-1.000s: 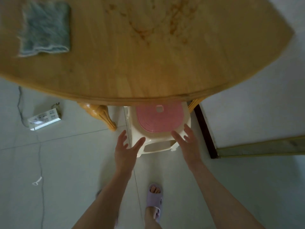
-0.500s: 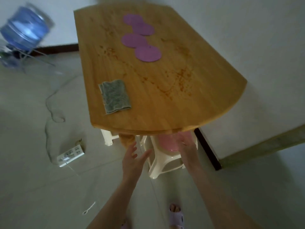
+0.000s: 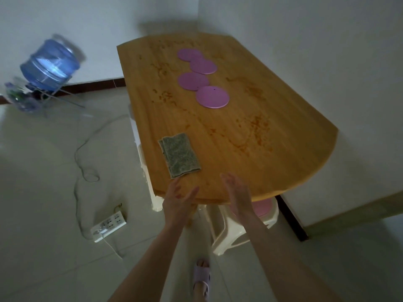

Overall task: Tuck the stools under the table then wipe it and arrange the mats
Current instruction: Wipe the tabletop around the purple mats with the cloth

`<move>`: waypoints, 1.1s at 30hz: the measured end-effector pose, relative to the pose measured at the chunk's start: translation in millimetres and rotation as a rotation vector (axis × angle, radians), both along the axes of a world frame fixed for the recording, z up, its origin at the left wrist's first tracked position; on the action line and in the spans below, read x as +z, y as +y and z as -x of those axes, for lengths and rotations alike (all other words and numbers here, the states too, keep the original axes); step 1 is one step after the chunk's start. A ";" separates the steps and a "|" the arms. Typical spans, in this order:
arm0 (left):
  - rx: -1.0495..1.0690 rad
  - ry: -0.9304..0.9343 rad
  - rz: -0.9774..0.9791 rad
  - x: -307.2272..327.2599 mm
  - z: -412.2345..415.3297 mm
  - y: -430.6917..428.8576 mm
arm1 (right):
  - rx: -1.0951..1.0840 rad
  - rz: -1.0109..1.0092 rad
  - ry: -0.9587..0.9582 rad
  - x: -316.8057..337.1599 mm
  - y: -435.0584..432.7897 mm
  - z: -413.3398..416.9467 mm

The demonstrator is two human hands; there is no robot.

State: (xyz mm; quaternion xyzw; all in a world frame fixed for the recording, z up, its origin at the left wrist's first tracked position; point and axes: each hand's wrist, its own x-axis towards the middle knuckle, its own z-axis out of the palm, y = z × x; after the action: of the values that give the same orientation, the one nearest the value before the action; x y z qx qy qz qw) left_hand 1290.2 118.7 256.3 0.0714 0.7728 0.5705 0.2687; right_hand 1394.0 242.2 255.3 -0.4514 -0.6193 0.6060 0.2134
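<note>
The wooden table (image 3: 283,118) carries orange stains, a folded grey-green cloth (image 3: 180,154) near its front-left edge and several round purple mats (image 3: 212,97) overlapping in a row at the far end. A cream stool with a pink seat (image 3: 265,209) stands partly under the table's near end. Another cream stool (image 3: 139,147) shows at the table's left side, mostly hidden. My left hand (image 3: 177,202) and my right hand (image 3: 238,192) hover with straight fingers over the table's near edge, palms facing each other, holding nothing.
A white power strip (image 3: 109,223) with a trailing cable lies on the tiled floor to the left. A blue water jug (image 3: 51,64) tilts on a wire rack at the far left. White walls close the right side. My slippered foot (image 3: 201,277) is below.
My view has lifted from the stool to the whole tabletop. Both hands have left the pink-seated stool and risen to the table's near edge.
</note>
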 end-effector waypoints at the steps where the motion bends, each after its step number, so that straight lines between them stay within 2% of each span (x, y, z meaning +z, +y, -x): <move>1: -0.003 0.004 -0.006 -1.2 8.5 4.1 | 0.009 0.007 0.001 -0.5 3.3 9.2; 5: 0.038 0.042 -0.009 -6.4 46.0 24.7 | 0.030 -0.011 -0.022 -2.0 19.6 53.1; 9: 0.029 0.219 0.120 -19.7 86.6 46.0 | 0.125 -0.118 -0.106 -11.2 35.4 99.6; 14: -0.080 0.521 0.413 -47.7 123.4 55.2 | 0.293 -0.482 -0.339 -37.0 52.5 144.9; 17: -0.173 0.670 0.524 -63.9 129.1 51.1 | 0.391 -0.692 -0.388 -51.3 52.5 163.3; 22: -0.286 0.724 0.673 -81.0 133.1 50.8 | 0.507 -0.884 -0.390 -65.2 46.9 196.1; 27: -0.317 0.733 0.679 -82.1 135.6 51.9 | 0.645 -0.970 -0.586 -73.8 48.1 208.5; 30: -0.329 0.712 0.688 -78.1 137.0 52.8 | 0.682 -0.976 -0.663 -75.0 52.7 207.3; 33: -0.343 0.685 0.701 -74.7 137.2 53.6 | 0.609 -0.932 -0.777 -76.1 70.8 189.1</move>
State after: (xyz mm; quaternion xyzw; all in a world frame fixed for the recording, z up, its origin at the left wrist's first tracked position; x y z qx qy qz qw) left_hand 1152.9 172.3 181.6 0.2853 0.9383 0.1691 0.0977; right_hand 1204.8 313.0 179.2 -0.3027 -0.9470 0.1028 -0.0325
